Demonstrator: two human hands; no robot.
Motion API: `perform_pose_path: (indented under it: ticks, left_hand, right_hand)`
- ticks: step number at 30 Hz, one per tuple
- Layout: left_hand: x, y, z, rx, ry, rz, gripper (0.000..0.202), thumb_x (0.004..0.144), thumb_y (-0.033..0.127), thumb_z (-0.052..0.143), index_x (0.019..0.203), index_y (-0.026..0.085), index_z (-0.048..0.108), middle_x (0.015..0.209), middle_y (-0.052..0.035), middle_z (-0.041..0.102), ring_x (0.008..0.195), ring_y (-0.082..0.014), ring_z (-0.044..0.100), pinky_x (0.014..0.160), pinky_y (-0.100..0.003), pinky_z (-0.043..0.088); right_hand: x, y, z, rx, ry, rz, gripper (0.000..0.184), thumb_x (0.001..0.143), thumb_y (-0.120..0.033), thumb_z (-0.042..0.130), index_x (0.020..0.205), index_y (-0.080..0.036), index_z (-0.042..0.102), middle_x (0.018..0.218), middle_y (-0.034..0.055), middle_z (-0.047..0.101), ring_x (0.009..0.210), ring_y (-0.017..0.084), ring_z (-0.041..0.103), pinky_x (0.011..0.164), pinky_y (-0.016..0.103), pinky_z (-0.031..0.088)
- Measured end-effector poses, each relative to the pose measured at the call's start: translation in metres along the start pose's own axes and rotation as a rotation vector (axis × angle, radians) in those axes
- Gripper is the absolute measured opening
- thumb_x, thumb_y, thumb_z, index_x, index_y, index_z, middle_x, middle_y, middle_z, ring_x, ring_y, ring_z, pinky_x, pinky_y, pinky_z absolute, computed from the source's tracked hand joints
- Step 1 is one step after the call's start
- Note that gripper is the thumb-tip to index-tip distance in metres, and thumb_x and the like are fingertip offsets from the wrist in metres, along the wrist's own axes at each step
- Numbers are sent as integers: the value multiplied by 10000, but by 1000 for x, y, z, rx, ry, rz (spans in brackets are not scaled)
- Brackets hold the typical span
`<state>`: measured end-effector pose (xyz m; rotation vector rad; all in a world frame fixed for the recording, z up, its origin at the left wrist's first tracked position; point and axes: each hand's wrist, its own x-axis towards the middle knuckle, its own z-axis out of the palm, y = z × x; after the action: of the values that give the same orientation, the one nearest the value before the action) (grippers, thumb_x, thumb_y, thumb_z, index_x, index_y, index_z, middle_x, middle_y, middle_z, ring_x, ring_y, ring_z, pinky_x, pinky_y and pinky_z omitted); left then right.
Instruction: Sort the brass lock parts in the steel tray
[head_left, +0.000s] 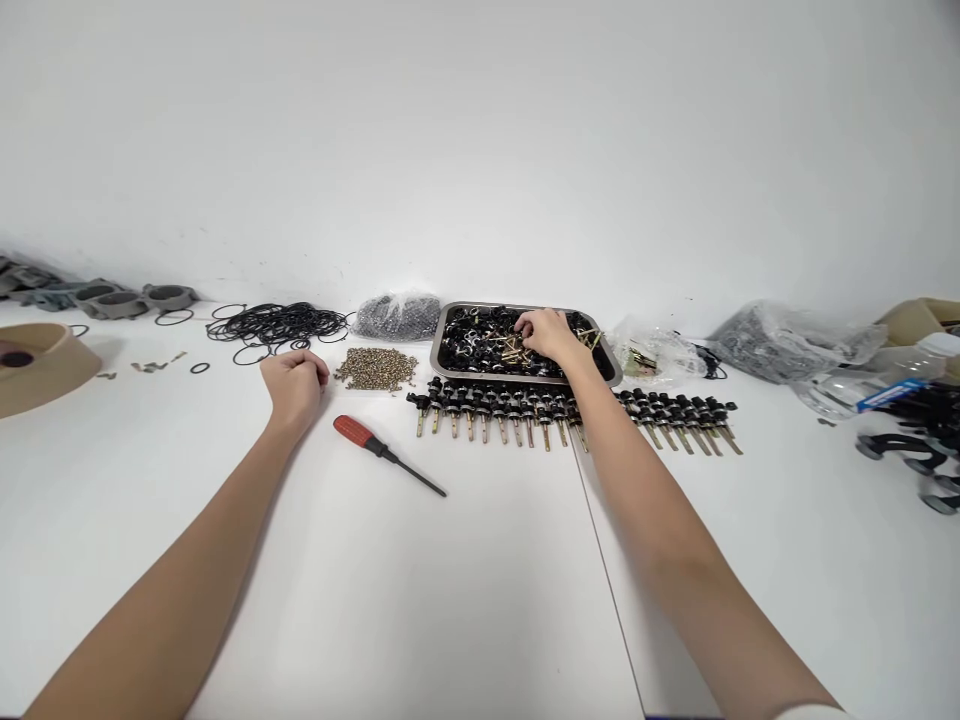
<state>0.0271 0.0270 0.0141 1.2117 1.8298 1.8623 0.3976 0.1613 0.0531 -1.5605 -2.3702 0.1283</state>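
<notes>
Thin brass-coloured pins (513,352) lie loosely heaped among black parts (466,345) in a shallow metal tray (487,376).

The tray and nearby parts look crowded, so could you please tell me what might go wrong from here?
The left hand is close to the loose pile of small brass-coloured pieces and might scatter some. With the right hand at the tray, the right forearm crosses above the row of black-and-metal parts and could knock some out of line if lowered.
</notes>
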Motion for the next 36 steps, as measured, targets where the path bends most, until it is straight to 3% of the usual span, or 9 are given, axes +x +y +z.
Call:
perform_pose_path:
  ticks: [9,18,22,27,36]
  left_hand:
    - [2,-3,-1,-8,-22,-5,151,429,159,393,444,191,540,388,-15,419,369,-132,391,392,-281,260]
    - [1,-2,-2,11,-20,-6,158,408,161,393,437,196,544,388,-15,427,368,-129,393,378,-269,260]
    - [2,-4,-2,-2,-34,19,163,409,167,389,430,193,549,380,-12,432,364,-130,395,367,-264,261]
    - [3,-4,-2,8,-31,27,158,420,178,392,433,193,549,388,-11,435,373,-133,402,383,-264,267]
    - [3,-7,-2,-16,-35,14,163,417,178,389,443,190,550,393,-8,431,370,-130,397,388,-263,265]
  right_hand:
    - [-8,14,-7,-182,109,-15,337,870,-45,506,819,-212,793,1159,121,641,1145,325,512,1012,502,373]
    - [-2,-5,-5,-289,52,68,138,843,-295,733,822,-173,792,1093,138,667,1191,339,508,1029,485,387]
    - [4,-14,4,-348,45,120,182,815,-321,769,913,-167,774,1103,135,678,1221,351,497,1026,492,369]
    - [9,-16,15,-362,88,180,288,861,-295,678,1097,-134,716,1132,183,677,1272,385,458,1018,526,355]
    - [9,-17,11,-366,39,178,306,861,-290,655,1122,-137,700,1149,184,682,1273,376,461,1014,514,367]
